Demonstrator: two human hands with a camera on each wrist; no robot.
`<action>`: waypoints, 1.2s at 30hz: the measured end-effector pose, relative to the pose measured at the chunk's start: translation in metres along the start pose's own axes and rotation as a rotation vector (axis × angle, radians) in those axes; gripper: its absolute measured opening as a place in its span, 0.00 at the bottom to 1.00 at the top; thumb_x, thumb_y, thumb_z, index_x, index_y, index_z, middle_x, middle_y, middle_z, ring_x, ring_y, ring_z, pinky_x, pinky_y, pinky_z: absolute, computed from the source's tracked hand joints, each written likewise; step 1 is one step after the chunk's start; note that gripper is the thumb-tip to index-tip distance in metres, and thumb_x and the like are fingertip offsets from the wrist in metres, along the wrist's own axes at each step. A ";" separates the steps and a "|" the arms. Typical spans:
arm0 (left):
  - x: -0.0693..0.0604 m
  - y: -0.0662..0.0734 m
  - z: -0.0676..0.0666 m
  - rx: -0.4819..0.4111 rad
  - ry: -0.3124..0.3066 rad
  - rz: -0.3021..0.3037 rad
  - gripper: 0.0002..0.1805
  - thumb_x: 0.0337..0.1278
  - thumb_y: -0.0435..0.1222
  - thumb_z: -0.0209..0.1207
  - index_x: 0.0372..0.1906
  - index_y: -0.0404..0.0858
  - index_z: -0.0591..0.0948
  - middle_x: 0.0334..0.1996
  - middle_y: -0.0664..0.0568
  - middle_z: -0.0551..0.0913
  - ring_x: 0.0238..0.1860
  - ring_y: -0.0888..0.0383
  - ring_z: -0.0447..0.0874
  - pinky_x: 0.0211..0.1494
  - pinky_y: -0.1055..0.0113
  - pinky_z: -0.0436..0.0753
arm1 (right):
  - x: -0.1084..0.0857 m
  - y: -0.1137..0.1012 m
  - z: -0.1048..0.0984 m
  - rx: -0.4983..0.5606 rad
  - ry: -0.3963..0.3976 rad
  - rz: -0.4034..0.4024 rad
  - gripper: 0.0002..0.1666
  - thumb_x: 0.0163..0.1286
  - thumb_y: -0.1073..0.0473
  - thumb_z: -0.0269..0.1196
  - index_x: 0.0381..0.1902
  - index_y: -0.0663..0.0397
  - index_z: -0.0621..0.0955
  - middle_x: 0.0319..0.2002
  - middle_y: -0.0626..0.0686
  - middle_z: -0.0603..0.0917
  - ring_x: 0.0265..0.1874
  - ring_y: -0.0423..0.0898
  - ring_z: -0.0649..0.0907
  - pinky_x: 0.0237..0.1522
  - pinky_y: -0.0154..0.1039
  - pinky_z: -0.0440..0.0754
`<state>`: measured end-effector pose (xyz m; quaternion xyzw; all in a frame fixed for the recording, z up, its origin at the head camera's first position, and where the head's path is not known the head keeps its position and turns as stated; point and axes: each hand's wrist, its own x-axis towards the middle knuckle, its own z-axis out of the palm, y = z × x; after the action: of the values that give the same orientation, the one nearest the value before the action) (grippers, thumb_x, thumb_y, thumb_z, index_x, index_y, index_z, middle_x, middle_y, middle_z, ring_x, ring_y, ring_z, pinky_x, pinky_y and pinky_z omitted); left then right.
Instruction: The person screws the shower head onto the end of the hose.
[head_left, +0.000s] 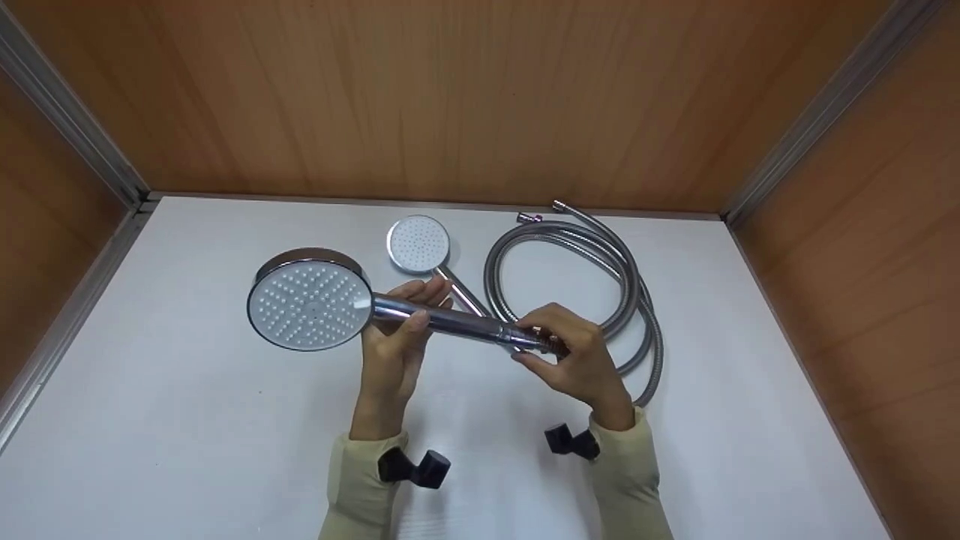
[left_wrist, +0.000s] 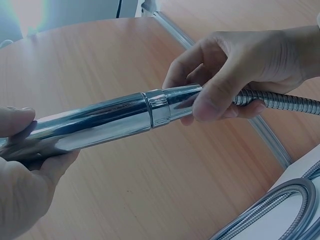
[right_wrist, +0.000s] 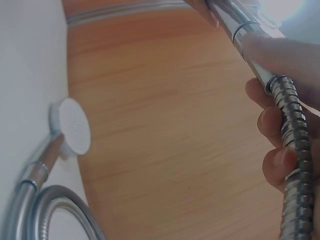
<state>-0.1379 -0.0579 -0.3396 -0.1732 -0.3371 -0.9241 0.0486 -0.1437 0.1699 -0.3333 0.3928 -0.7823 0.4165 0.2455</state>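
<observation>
A large chrome shower head with a pale nozzle face is held above the table, its face turned up toward the head camera. My left hand grips its chrome handle, with the thumb on the near side. At the handle's lower end, my right hand pinches the tapered chrome connector between thumb and fingers. From that connector runs a ribbed metal hose, passing along the right fingers. Connector and handle meet end to end; how tightly they are joined I cannot tell.
Behind the hands, a smaller shower head lies on the white table. Coiled metal hoses lie to its right, with two hose ends near the back edge. Wooden panels enclose the back and sides.
</observation>
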 end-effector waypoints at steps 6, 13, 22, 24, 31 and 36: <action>0.000 0.000 0.000 -0.002 -0.003 -0.008 0.18 0.56 0.18 0.51 0.49 0.36 0.76 0.48 0.48 0.85 0.55 0.54 0.82 0.68 0.56 0.74 | 0.002 -0.002 -0.001 0.007 0.023 -0.010 0.19 0.44 0.77 0.71 0.37 0.62 0.82 0.30 0.55 0.83 0.22 0.42 0.74 0.17 0.24 0.73; 0.000 0.000 -0.001 -0.020 -0.028 0.014 0.18 0.56 0.18 0.52 0.49 0.36 0.76 0.49 0.47 0.85 0.55 0.53 0.82 0.67 0.57 0.75 | 0.001 -0.001 -0.001 0.008 0.005 0.002 0.19 0.46 0.75 0.71 0.38 0.61 0.82 0.30 0.55 0.84 0.20 0.41 0.74 0.16 0.24 0.72; 0.000 0.000 0.000 -0.022 -0.022 0.008 0.18 0.56 0.18 0.50 0.49 0.36 0.76 0.49 0.47 0.85 0.55 0.52 0.82 0.68 0.55 0.74 | 0.000 -0.002 -0.002 0.004 0.005 0.020 0.19 0.46 0.74 0.71 0.38 0.60 0.81 0.28 0.54 0.84 0.14 0.42 0.70 0.11 0.25 0.66; 0.000 0.000 0.000 -0.027 -0.023 0.006 0.18 0.56 0.18 0.50 0.49 0.35 0.76 0.49 0.47 0.85 0.55 0.52 0.82 0.68 0.56 0.75 | -0.001 -0.003 -0.003 0.002 0.003 0.025 0.19 0.47 0.74 0.70 0.38 0.59 0.81 0.28 0.54 0.84 0.14 0.42 0.70 0.11 0.25 0.65; 0.000 0.001 0.000 -0.032 -0.026 0.007 0.17 0.57 0.18 0.51 0.49 0.35 0.76 0.49 0.47 0.85 0.55 0.53 0.82 0.68 0.57 0.75 | 0.000 -0.004 -0.003 -0.003 -0.003 0.027 0.18 0.47 0.73 0.70 0.38 0.60 0.81 0.28 0.54 0.84 0.15 0.39 0.70 0.11 0.24 0.66; 0.001 0.000 0.000 -0.031 -0.022 0.005 0.17 0.57 0.18 0.51 0.49 0.36 0.77 0.49 0.47 0.85 0.55 0.52 0.82 0.68 0.56 0.75 | -0.001 -0.002 -0.003 -0.002 -0.004 0.026 0.18 0.47 0.73 0.71 0.38 0.60 0.82 0.28 0.53 0.84 0.15 0.37 0.70 0.11 0.23 0.65</action>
<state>-0.1383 -0.0583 -0.3392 -0.1848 -0.3228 -0.9272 0.0445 -0.1409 0.1722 -0.3312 0.3834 -0.7881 0.4182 0.2387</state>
